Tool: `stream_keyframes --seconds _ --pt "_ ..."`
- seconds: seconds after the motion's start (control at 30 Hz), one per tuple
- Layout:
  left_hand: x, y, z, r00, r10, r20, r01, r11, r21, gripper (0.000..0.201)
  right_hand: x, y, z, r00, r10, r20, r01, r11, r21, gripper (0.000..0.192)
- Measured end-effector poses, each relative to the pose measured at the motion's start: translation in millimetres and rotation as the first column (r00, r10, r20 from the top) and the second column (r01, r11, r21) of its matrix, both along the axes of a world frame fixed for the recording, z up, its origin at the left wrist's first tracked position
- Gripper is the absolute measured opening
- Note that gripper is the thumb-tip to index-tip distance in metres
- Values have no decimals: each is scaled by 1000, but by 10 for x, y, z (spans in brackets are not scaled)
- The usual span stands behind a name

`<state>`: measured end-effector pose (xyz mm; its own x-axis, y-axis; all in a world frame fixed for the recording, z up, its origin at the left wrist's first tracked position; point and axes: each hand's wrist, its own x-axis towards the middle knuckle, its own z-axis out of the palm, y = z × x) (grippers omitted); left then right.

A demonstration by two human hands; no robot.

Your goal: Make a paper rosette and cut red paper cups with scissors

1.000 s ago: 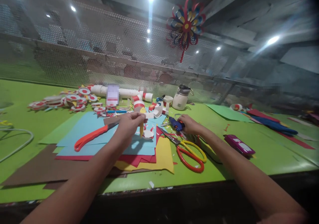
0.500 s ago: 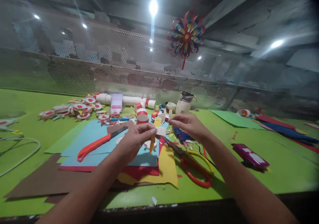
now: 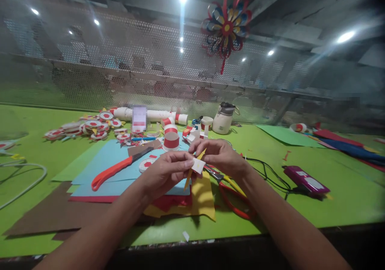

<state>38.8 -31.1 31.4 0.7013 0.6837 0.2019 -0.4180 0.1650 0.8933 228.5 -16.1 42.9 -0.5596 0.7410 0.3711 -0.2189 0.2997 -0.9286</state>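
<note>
My left hand [image 3: 168, 169] pinches a small white paper piece [image 3: 199, 165] between thumb and fingers. A narrow yellow paper strip [image 3: 188, 179] crosses behind that piece, its pointed ends showing above and below. My right hand [image 3: 224, 156] is closed around the strip's upper end, with thumb and fingers together; the exact contact is partly hidden. Below my right hand lie scissors with red and yellow handles [image 3: 237, 210]. Under my left hand are light blue paper sheets [image 3: 105, 172], with a red-handled knife [image 3: 112, 173] and a white-and-red disc [image 3: 146, 165] on them.
Red-and-white paper cups [image 3: 171, 138] stand ahead of my hands. Several red-and-white discs [image 3: 93, 124] are piled at left, before a long white tube [image 3: 155, 115]. A white bottle [image 3: 223, 119] stands behind. A purple device [image 3: 306, 180] with a black cable lies right.
My right hand has moved left and in to meet the paper in my left hand. The yellow strip is now tilted more. The view has shifted slightly.
</note>
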Motion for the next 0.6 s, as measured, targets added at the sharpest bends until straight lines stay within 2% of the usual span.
stream_keyframes --seconds 0.1,0.17,0.27,0.37,0.43,0.6 --pt "5 7 -1 1000 -1 -19 1 1000 10 14 -5 -6 -5 1000 -4 -4 4 1000 -21 10" --pt "5 22 -12 999 22 -26 -21 999 33 14 0 -3 -5 1000 -15 5 15 1000 -23 18" --pt "7 64 -46 990 136 -26 -133 986 102 13 31 17 -20 996 -86 -2 86 993 -84 29" --pt "18 106 -79 940 327 -99 -303 931 202 15 70 43 -63 981 -196 5 194 968 -161 13" --pt "31 116 -90 896 416 -156 -368 891 267 17 78 53 -94 974 -222 36 225 954 -199 10" --pt "58 103 -94 867 451 -209 -373 868 328 18 35 57 -127 974 -220 56 227 920 -320 13"
